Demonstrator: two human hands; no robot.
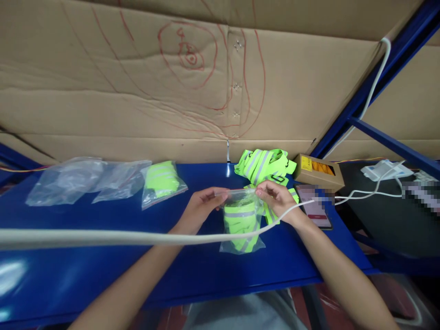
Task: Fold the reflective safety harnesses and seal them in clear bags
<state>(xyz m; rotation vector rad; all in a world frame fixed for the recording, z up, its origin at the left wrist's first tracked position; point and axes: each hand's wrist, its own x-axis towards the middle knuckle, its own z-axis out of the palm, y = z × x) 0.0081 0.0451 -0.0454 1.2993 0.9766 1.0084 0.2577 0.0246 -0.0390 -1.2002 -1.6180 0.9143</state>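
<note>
A clear zip bag (241,224) with a folded neon-green reflective band inside stands upright on the blue shelf (103,275). My left hand (202,204) pinches the left end of its top seal. My right hand (277,197) pinches the right end. Both hands hold the bag's mouth stretched between them. A loose pile of neon-green reflective bands (264,165) lies just behind my right hand.
A filled bag with a green band (162,181) and empty clear bags (79,178) lie at the left. A small cardboard box (318,170), a phone (314,208) and white cables (103,237) sit near the right. A cardboard wall (172,82) stands behind.
</note>
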